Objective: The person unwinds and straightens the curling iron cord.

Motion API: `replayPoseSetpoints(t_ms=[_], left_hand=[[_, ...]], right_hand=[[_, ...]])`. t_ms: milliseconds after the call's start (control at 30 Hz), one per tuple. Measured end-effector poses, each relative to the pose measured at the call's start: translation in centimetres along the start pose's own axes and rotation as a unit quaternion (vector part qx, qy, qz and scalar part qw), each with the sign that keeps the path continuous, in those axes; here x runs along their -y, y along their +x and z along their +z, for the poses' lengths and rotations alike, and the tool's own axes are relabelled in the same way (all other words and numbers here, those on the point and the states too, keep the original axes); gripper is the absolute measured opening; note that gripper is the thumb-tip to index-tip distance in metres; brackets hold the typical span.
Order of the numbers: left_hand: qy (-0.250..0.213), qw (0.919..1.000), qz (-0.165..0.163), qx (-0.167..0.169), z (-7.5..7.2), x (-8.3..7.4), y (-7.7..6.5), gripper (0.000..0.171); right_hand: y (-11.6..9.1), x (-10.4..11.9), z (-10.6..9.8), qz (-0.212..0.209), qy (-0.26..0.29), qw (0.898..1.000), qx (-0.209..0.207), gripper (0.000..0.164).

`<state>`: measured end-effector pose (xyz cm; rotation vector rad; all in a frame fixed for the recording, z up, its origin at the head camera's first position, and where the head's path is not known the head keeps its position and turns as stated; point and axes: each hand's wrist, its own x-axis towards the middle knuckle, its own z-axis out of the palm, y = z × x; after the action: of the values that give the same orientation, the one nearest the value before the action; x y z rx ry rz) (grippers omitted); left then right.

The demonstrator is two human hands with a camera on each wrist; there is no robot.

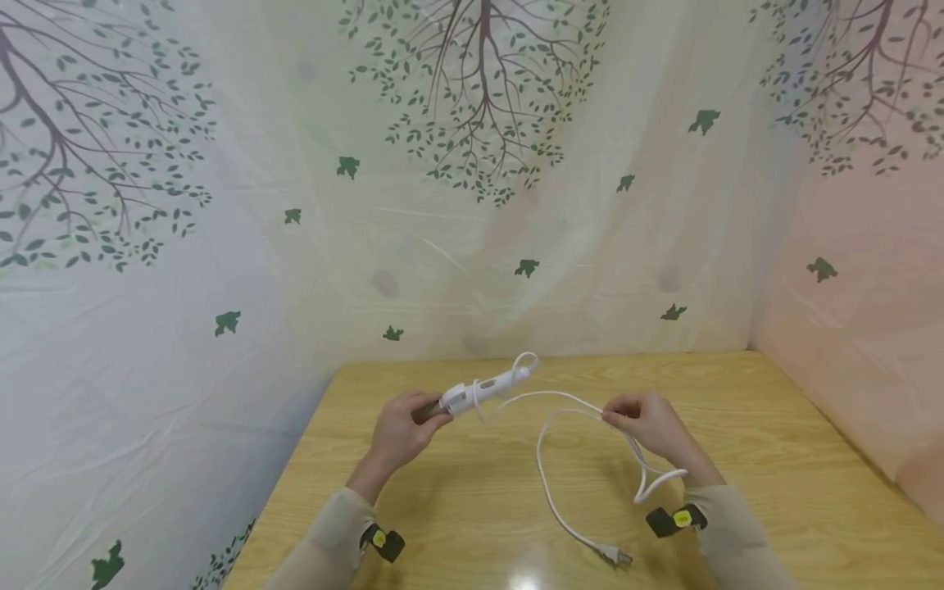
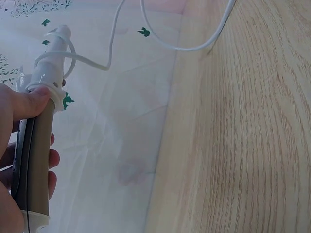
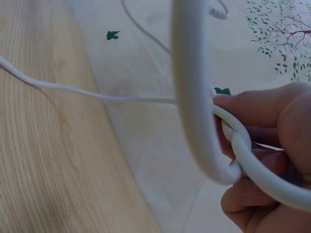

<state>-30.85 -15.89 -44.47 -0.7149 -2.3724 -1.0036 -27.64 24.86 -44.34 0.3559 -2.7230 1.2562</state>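
My left hand (image 1: 401,430) grips a curling iron (image 1: 483,393) by its brown barrel (image 2: 41,145). The white handle points up and to the right, with a few turns of the white cord (image 2: 87,60) looped round it. A dark strip runs along the barrel in the left wrist view. Over the table's right side, my right hand (image 1: 651,422) pinches the same cord. Just below these fingers the cord forms a twisted loop (image 3: 194,97), large in the right wrist view. The cord's free end hangs down to a two-pin plug (image 1: 614,555) near the table's front.
A wood-grain table (image 1: 472,508) lies under both hands. Behind and at both sides hang pale curtains (image 1: 457,279) printed with branches and green leaves. Both wrists carry a small dark camera (image 1: 383,541) strapped over a light sleeve.
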Motion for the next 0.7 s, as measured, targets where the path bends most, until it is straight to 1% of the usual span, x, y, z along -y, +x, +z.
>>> replayPoseSetpoints(t_ms=[133, 200, 300, 467, 567, 700], left_hand=[[0.02, 0.9994, -0.024, -0.011, -0.2, 0.0, -0.1, 0.025], [0.03, 0.9988, -0.035, -0.014, -0.3, 0.0, -0.1, 0.026], [0.04, 0.9981, -0.044, -0.016, -0.4, 0.1, -0.2, 0.026], [0.053, 0.997, -0.054, -0.019, -0.5, 0.2, -0.3, 0.029], [0.061, 0.9963, -0.058, -0.019, -0.5, 0.2, -0.4, 0.029], [0.065, 0.9954, -0.069, -0.009, -0.5, 0.3, -0.5, 0.03]], right_hand=[[-0.7, 0.3, -0.3, -0.03, -0.007, 0.999, 0.028, 0.013], [-1.0, 0.6, -0.4, -0.045, -0.002, 0.998, 0.039, 0.011], [-1.5, 1.2, -0.6, -0.067, 0.002, 0.996, 0.051, 0.011], [-2.3, 2.4, -0.8, -0.084, 0.014, 0.994, 0.07, 0.011], [-2.7, 3.3, -0.8, -0.1, 0.024, 0.993, 0.066, 0.008], [-3.1, 4.5, -0.9, -0.141, 0.03, 0.989, 0.034, 0.007]])
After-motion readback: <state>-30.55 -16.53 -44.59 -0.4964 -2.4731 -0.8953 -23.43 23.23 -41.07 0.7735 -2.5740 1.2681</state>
